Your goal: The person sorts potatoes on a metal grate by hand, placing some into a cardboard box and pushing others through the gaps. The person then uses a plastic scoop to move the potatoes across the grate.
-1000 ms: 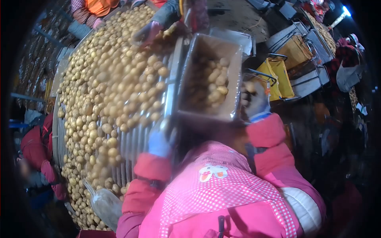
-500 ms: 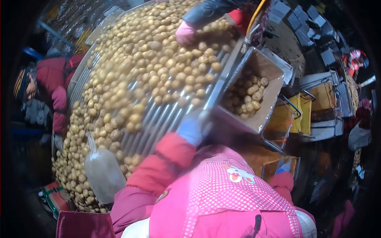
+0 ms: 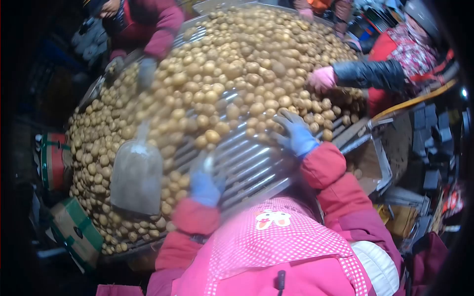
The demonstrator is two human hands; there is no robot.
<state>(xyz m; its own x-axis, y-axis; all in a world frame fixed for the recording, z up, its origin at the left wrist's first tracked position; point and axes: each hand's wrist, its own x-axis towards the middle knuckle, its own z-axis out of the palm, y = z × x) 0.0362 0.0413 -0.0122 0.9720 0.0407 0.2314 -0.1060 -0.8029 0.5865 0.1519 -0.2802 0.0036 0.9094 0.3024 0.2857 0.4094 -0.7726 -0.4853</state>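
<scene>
Potatoes [image 3: 232, 64] cover a large slatted metal table [image 3: 252, 165], whose bare bars show in front of me. My right hand [image 3: 298, 135], in a blue-grey glove, has its fingers spread at the near edge of the potatoes. Over the bars to the left is my left hand [image 3: 206, 186], in a blue glove and smeared by motion, close to a few potatoes. Whether it holds anything, I cannot tell. Left of that hand, a pale flat scoop [image 3: 137, 175] lies on the potatoes, its handle pointing away from me.
Across the table at right, a co-worker's pink-gloved hand [image 3: 322, 79] rests among the potatoes. Another person's blurred glove [image 3: 146, 73] is at the upper left. A lined carton [image 3: 368, 165] stands by the right edge. Green-and-brown boxes [image 3: 74, 229] sit at the lower left.
My view has turned to the right. My left hand has drawn back from the table's near rail onto the bars. My right hand has come up from low beside my body onto the table.
</scene>
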